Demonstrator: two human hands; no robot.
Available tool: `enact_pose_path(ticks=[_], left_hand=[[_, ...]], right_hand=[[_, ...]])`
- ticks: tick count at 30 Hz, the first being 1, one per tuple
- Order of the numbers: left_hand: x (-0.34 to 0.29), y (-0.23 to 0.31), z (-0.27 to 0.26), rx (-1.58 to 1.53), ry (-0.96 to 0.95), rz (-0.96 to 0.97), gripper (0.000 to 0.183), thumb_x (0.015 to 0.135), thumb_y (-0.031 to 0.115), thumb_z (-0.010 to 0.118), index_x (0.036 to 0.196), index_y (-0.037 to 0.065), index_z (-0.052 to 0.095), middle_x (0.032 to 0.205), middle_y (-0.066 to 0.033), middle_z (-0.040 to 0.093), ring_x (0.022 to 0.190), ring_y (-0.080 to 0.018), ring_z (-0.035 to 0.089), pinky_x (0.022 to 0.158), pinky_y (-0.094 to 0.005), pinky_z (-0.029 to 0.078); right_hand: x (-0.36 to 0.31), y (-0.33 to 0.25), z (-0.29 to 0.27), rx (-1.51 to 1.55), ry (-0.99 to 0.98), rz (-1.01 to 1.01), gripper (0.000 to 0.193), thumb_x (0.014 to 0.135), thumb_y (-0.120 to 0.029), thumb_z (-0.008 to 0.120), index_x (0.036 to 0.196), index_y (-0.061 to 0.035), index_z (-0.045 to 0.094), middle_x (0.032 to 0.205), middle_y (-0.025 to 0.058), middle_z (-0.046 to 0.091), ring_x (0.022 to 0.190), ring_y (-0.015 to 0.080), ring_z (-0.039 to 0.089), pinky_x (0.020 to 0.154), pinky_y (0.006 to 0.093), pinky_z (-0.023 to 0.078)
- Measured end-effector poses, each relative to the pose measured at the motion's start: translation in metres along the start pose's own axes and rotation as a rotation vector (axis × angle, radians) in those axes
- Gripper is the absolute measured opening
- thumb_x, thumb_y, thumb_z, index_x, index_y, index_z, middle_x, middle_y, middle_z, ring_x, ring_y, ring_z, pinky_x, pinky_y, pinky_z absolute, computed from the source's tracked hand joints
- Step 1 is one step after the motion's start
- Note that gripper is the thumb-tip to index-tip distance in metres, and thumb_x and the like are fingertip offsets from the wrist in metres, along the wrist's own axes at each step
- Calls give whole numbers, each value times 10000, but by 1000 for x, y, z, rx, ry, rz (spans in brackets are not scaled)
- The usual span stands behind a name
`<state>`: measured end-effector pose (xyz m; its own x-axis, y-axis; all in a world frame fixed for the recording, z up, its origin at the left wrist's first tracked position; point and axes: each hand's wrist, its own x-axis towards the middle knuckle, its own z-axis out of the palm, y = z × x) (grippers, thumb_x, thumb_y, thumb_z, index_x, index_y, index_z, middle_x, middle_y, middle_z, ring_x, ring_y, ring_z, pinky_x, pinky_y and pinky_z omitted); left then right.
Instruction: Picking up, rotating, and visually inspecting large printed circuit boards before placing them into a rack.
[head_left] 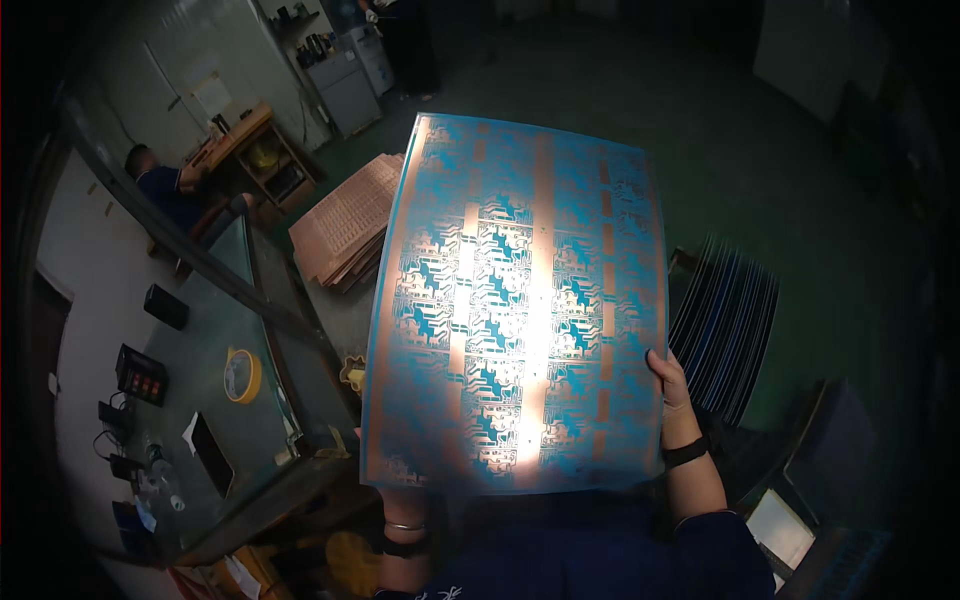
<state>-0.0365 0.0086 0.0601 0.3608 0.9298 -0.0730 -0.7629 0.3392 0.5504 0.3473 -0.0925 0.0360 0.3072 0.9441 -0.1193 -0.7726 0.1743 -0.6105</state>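
Note:
A large printed circuit board panel, blue with copper-coloured traces and stripes, is held up in front of me, slightly tilted. Bright light glares off its middle. My right hand grips its right edge, the thumb at the front and the other fingers behind. Most of my left hand is hidden behind the lower left corner, where it supports the panel; only a bit of it shows along the left edge. Each wrist wears a dark band, and the left one also has a metal bangle.
Behind the panel lies a stack of copper-coloured boards. Several dark panels stand in a rack at the right. The glass-topped table at left bears a yellow tape roll and a phone-like dark slab. A person sits at a far desk.

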Motion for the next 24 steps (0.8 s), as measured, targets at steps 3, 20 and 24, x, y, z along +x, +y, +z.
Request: enact_pose_path(ticks=[3,20,24], left_hand=[[-7,-31,51,-148,-104,26,518,946,474,314,1321,125,387,1335,-62,417,1226,-233,383,1016,-419,326],[-16,-2,52,319,137,18,436,868,127,559,1259,22,399,1098,-82,541,951,-172,560,781,-291,501],[-16,-10,47,437,198,26,501,863,106,565,1319,58,362,1114,-17,497,979,-106,496,859,-268,430]], right_hand=[[3,24,21,125,-34,-42,471,853,-77,559,1284,-16,378,1166,140,535,1059,250,551,914,380,454],[3,-37,-45,191,180,-351,286,912,-103,470,1186,-23,472,1171,122,539,1097,262,514,950,431,423],[-8,-23,-84,276,276,-299,302,916,-113,474,1198,-7,466,1199,133,527,1106,272,506,952,433,416]])
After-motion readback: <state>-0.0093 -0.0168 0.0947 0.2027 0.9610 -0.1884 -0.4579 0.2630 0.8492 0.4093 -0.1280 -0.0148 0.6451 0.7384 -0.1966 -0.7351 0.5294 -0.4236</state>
